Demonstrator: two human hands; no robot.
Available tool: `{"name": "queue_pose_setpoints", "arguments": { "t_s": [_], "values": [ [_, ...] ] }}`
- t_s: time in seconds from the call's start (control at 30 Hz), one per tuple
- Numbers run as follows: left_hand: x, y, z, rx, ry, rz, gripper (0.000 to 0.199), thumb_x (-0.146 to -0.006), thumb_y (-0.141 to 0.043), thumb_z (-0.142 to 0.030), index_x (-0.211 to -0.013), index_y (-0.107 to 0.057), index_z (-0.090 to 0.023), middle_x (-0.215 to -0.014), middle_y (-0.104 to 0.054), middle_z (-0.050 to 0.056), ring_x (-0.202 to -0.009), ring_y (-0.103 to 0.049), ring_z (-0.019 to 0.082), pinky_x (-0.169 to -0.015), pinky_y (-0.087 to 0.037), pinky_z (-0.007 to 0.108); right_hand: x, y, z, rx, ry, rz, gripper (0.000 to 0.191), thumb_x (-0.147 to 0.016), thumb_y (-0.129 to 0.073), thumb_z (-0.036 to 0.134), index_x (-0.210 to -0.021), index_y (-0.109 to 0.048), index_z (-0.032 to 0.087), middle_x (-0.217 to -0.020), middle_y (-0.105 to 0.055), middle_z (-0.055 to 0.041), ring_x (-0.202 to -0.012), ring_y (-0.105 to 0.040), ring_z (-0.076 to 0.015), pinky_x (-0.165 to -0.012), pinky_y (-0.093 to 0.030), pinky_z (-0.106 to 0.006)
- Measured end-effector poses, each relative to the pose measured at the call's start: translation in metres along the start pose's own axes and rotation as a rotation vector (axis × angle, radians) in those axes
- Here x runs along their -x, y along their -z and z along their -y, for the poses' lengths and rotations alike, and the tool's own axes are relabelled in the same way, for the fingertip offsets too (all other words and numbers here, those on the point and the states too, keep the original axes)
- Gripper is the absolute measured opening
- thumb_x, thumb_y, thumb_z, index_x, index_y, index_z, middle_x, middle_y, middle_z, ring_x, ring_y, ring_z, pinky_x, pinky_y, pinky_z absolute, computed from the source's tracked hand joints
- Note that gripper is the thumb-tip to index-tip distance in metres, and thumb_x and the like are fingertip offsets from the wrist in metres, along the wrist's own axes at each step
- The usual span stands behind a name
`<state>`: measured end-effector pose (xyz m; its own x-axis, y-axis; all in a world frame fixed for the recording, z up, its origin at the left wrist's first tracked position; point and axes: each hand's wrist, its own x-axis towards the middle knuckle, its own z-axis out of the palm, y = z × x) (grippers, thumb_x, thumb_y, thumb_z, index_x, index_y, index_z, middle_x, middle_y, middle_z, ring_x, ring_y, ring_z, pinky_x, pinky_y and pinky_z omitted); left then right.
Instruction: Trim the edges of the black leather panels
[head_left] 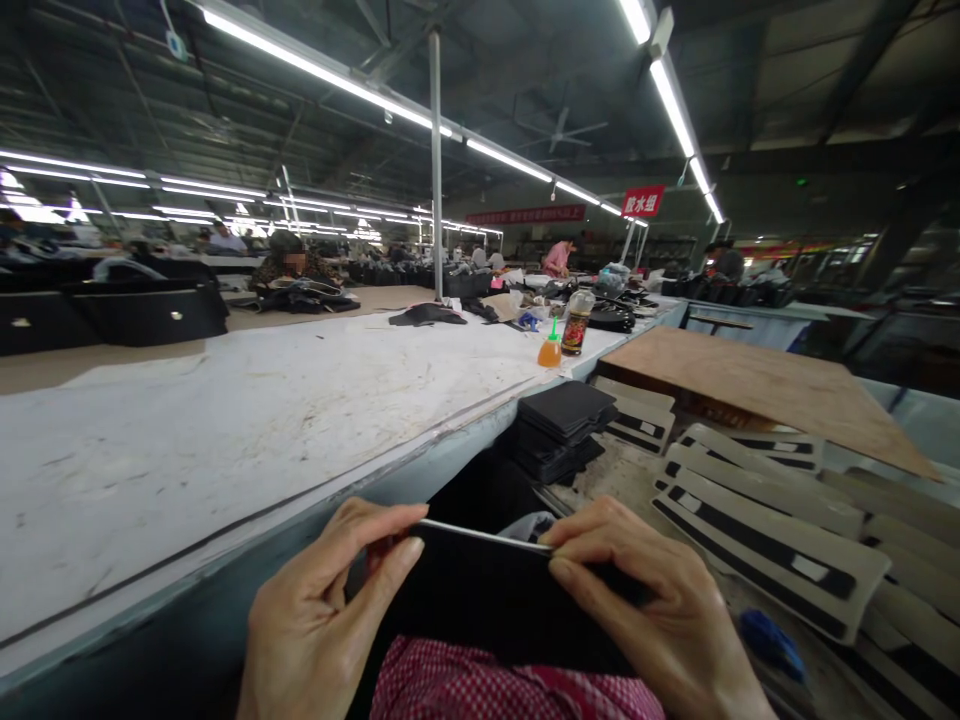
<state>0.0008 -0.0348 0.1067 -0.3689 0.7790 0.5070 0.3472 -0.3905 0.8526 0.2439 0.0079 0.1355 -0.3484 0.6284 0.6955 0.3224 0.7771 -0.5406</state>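
Grip closed at both ends: black panel (487, 590) pinched by left hand (322, 620) and right hand (660, 620), held over lap below worktop (225, 430) edge, long axis left-right, hands equally near.

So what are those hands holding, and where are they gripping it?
A flat black piece, held by both hands along its top edge: left hand pinches the left end, right hand the right end.
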Motion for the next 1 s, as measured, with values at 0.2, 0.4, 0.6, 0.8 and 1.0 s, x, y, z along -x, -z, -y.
{"name": "queue_pose_setpoints", "arguments": {
  "t_s": [0.2,0.4,0.6,0.8,1.0],
  "values": [
    [-0.002,0.004,0.000,-0.037,0.055,0.079,0.016,-0.084,-0.077,-0.039,-0.095,-0.082,-0.028,-0.080,-0.077,0.000,-0.055,-0.061,0.009,-0.049,-0.048,0.014,-0.002,0.003,0.002,0.003,0.021,-0.009,0.019,-0.089,-0.070,0.008,-0.078,-0.071,0.023,-0.083,-0.078,-0.0007,-0.075,-0.073,-0.0166,-0.073,-0.058,-0.029],
    [-0.005,-0.002,-0.010,-0.025,-0.083,0.069,0.025,-0.087,-0.072,-0.029,-0.109,-0.081,-0.038,-0.074,-0.065,-0.004,-0.048,-0.045,0.005,-0.044,-0.040,0.015,-0.007,0.002,0.002,-0.021,0.018,-0.021,0.020,-0.088,-0.071,0.007,-0.076,-0.071,0.023,-0.081,-0.078,0.0014,-0.073,-0.073,-0.0147,-0.072,-0.056,-0.027],
    [-0.011,0.007,-0.007,-0.219,-0.437,0.261,0.044,-0.097,-0.056,-0.011,-0.127,-0.071,-0.039,-0.087,-0.061,-0.004,-0.065,-0.059,0.006,-0.055,-0.047,0.014,-0.011,0.004,0.006,-0.052,-0.001,0.021,0.020,-0.088,-0.071,0.007,-0.074,-0.072,0.022,-0.081,-0.079,0.0009,-0.074,-0.073,-0.0145,-0.071,-0.056,-0.027],
    [-0.013,0.007,-0.001,-0.342,-0.613,0.238,0.040,-0.097,-0.059,-0.006,-0.130,-0.066,-0.028,-0.098,-0.060,-0.002,-0.081,-0.062,0.007,-0.069,-0.051,0.015,-0.011,0.005,0.006,-0.028,0.032,0.022,0.020,-0.089,-0.071,0.005,-0.076,-0.071,0.021,-0.083,-0.078,0.0006,-0.077,-0.072,-0.0147,-0.073,-0.055,-0.029],
    [-0.018,-0.002,-0.007,-0.485,-0.811,0.159,0.030,-0.092,-0.067,-0.002,-0.117,-0.068,-0.019,-0.105,-0.070,0.004,-0.105,-0.061,0.017,-0.095,-0.050,0.031,-0.013,0.003,0.006,-0.033,0.020,0.047,0.019,-0.091,-0.071,0.007,-0.078,-0.070,0.020,-0.085,-0.078,-0.0006,-0.078,-0.071,-0.0150,-0.076,-0.054,-0.031]
  ]
}}
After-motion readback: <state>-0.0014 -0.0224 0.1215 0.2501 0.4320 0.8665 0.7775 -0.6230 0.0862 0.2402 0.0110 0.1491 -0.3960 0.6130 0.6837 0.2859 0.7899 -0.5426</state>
